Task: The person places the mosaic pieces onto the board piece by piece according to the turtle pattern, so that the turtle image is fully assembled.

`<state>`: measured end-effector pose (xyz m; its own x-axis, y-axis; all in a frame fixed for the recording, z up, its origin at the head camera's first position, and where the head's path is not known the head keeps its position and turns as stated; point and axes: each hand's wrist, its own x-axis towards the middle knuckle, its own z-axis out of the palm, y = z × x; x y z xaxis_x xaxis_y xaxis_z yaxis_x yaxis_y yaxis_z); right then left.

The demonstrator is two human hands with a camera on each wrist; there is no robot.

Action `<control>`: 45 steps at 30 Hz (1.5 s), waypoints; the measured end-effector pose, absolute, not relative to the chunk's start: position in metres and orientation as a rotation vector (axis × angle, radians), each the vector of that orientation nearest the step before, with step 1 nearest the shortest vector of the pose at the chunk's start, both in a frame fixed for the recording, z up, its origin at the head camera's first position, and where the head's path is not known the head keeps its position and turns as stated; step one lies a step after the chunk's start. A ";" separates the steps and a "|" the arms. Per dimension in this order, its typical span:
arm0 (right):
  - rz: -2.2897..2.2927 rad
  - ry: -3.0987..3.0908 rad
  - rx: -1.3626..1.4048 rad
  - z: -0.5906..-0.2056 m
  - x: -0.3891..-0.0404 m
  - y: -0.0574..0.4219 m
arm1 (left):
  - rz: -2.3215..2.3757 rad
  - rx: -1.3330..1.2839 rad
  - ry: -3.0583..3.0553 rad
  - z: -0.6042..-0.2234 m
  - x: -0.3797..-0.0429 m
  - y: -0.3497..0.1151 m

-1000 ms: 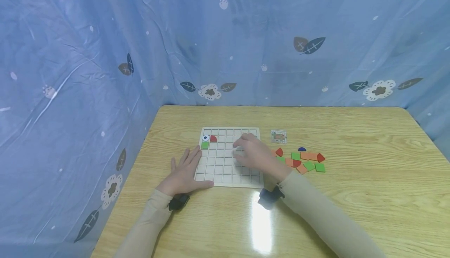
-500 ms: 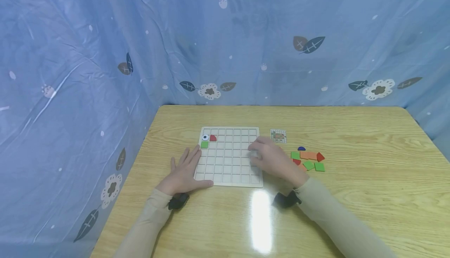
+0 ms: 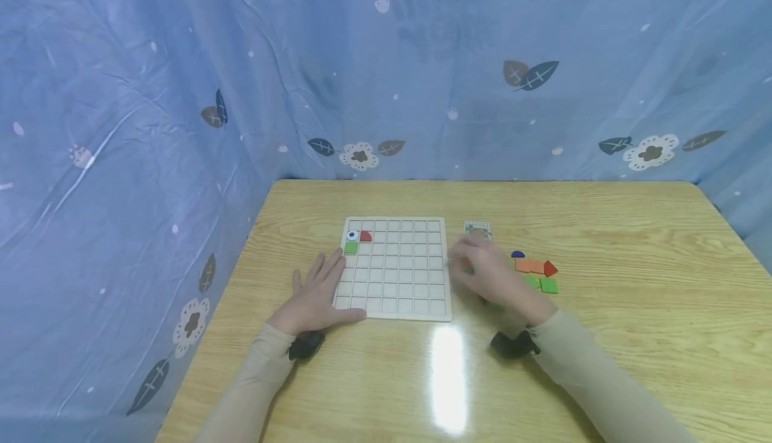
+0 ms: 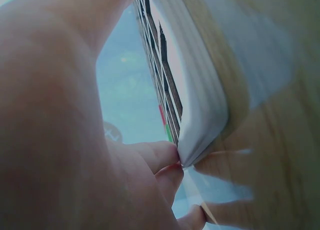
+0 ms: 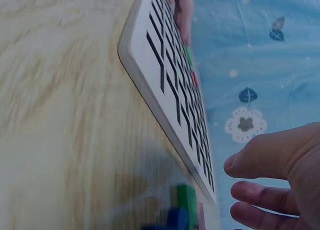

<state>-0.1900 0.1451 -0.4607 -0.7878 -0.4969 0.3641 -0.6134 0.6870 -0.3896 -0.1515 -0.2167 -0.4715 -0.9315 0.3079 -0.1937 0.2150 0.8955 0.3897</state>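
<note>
Right hand (image 3: 491, 272) rightward: head-blurred, wrist-clear

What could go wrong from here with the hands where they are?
Two likely risks. The right hand hovers over the closely grouped loose pieces, hiding some from the head view, so it might knock neighbours or pick the wrong one. The left hand's fingertips lie close to the green square on the grid board; a slip could nudge the square or shift the board.
</note>
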 end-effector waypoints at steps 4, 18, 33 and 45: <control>0.743 -2.603 0.923 -0.461 -0.191 0.157 | 0.548 0.388 2.804 -0.471 -0.151 -0.216; 0.668 -2.802 0.905 -0.459 -0.185 0.179 | 0.558 0.392 2.808 -0.470 -0.151 -0.216; 0.680 -2.919 0.916 -0.453 -0.180 0.179 | 0.532 0.395 2.824 -0.471 -0.151 -0.216; 0.667 -2.879 0.935 -0.456 -0.181 0.177 | 0.540 0.401 2.813 -0.473 -0.152 -0.217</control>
<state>-0.1809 0.1773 -0.4563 -0.8171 -0.5513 0.1685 -0.5693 0.7254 -0.3869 -0.1521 -0.2175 -0.4728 -0.9313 0.3116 -0.1887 0.2195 0.8935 0.3918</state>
